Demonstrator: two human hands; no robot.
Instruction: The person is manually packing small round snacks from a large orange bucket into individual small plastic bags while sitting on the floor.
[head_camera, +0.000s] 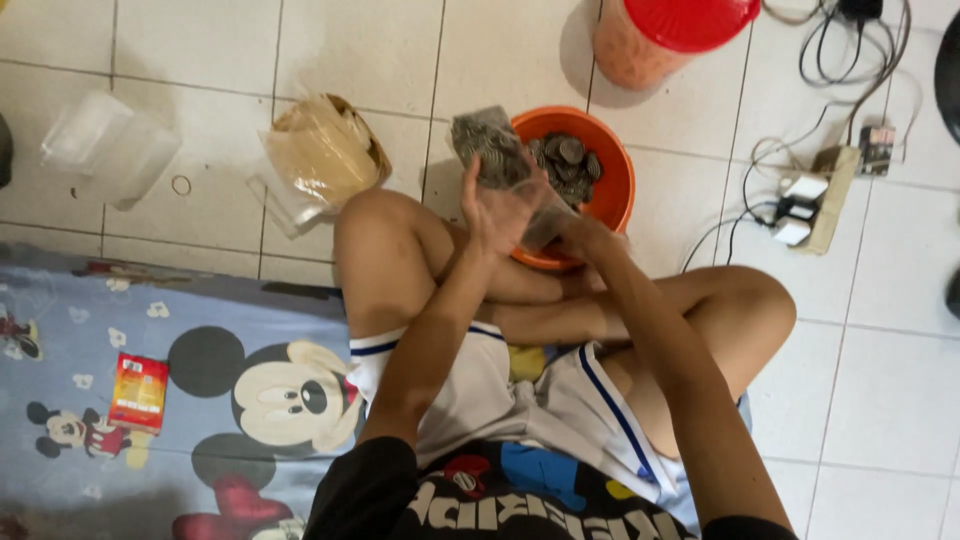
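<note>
I sit cross-legged on the floor. My left hand (497, 205) grips a clear plastic bag (487, 145) full of small grey round pieces, holding it up over the near rim of an orange bowl (618, 185). My right hand (580, 235) holds the lower end of the same bag beside the bowl. More of the grey round pieces (567, 160) lie inside the bowl. My knees frame the bowl on both sides.
A brown bag of clear plastic bags (325, 150) and a clear plastic container (105, 145) lie on the tiles at left. A red-lidded tub (665, 35) stands behind the bowl. A power strip with cables (815, 195) is at right. A small red box (138, 392) rests on a cartoon-printed mat (150, 420).
</note>
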